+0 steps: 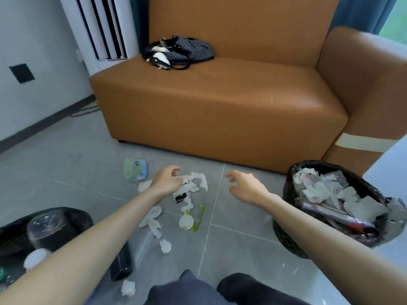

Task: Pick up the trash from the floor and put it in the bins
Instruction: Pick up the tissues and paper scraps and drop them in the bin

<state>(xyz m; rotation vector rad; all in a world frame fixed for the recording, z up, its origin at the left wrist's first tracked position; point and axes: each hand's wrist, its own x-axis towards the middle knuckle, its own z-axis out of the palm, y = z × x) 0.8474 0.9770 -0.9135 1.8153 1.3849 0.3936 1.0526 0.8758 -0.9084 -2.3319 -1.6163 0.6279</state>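
Note:
Crumpled white tissues (pixel 193 182) lie scattered on the grey tiled floor in front of the sofa, with a black wrapper (pixel 180 197), a white round lid (pixel 186 222) and a green strip (pixel 199 217) among them. My left hand (pixel 166 181) hovers over the tissue pile, fingers curled and touching the paper. My right hand (pixel 245 187) is held open above bare floor, holding nothing. A bin with a black liner (pixel 290 172) at the right is heaped with paper. Another black-lined bin (pixel 72 216) at the lower left holds a clear plastic bottle (pixel 47 225).
A brown leather sofa (pixel 220 102) stands close ahead with a dark bag (pixel 182 51) on its seat. A pale green tissue pack (pixel 134 169) lies on the floor near it. A black cylinder (pixel 121 264) stands by the left bin. My knees (pixel 242 289) show at the bottom.

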